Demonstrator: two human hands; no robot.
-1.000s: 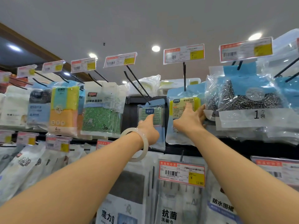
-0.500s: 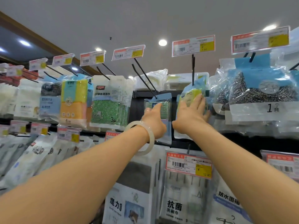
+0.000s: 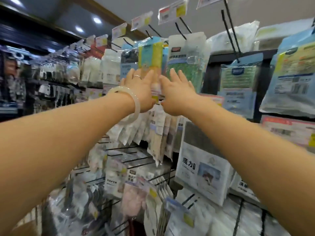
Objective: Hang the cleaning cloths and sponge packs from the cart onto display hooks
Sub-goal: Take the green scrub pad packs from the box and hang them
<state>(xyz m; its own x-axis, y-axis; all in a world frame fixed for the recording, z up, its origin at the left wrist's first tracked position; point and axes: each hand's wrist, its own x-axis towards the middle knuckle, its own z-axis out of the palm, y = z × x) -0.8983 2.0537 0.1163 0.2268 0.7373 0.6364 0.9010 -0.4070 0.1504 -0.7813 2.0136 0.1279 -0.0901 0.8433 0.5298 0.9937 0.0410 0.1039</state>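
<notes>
A tall sponge pack (image 3: 150,55) in blue, yellow and orange hangs from a black display hook in the upper row. My left hand (image 3: 138,89), with a ring and a pale bangle, lies flat against the pack's left side with straight fingers. My right hand (image 3: 177,92) is flat on its right side, partly over the green cloth pack (image 3: 185,65) hanging beside it. The pack's lower end sits between my two hands. Neither hand is closed around anything. No cart is in view.
To the right hang a small green pad pack (image 3: 238,79) and a yellow sponge pack (image 3: 293,74). Long black hooks (image 3: 231,31) with price tags (image 3: 172,12) jut out overhead. Lower rows hold white cloth packs (image 3: 201,166). The aisle shelving runs off to the left.
Both hands left the small green pad pack and the yellow sponge pack and moved left to the colourful sponge pack. The view has swung left and down.
</notes>
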